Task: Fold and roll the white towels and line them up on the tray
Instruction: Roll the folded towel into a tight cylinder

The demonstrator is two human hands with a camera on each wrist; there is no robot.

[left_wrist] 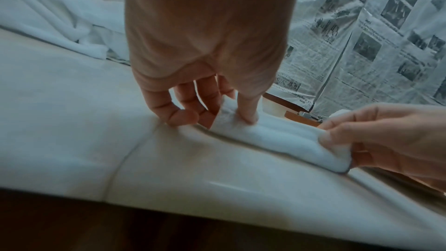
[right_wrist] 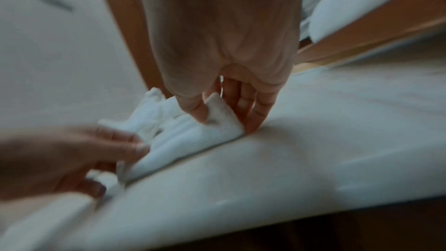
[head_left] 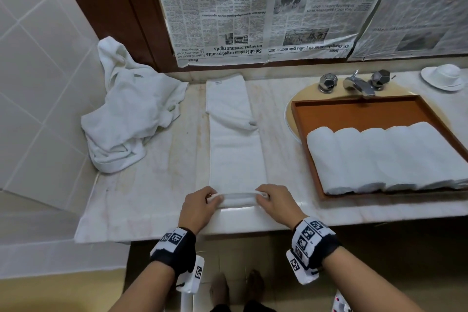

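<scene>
Towel (head_left: 234,159), white terry folded into a long narrow strip, is laid lengthwise on the pale marble counter (head_left: 162,159), its far end doubled back on itself and its near end turned into a low, tight roll at the counter's front edge. That roll is pinched at its 2 ends: the left hand (head_left: 200,206) is curled over the left end with the thumb pressed on top and the fingers tucked behind, and the right hand (head_left: 276,204) is set the same way on the right end. Both wrists are angled down, knuckles up, and wrapped in black bands printed with square black-and-white markers.

To the right, a wooden tray (head_left: 354,111) with a raised rim is placed over the sink basin, and 5 rolled towels (head_left: 385,157) are lined up side by side in its nearer half, touching one another. A crumpled heap of white towels (head_left: 129,114) is piled in the counter's left corner against the tiled wall. Behind the tray, a chrome faucet (head_left: 358,85) with 2 faceted knobs is seen, and a white cup on a saucer (head_left: 444,76) at the far right. Newspaper sheets (head_left: 253,7) are hung upside down above the counter; one headline can be read as "Sabah leaders urged to unite".
</scene>
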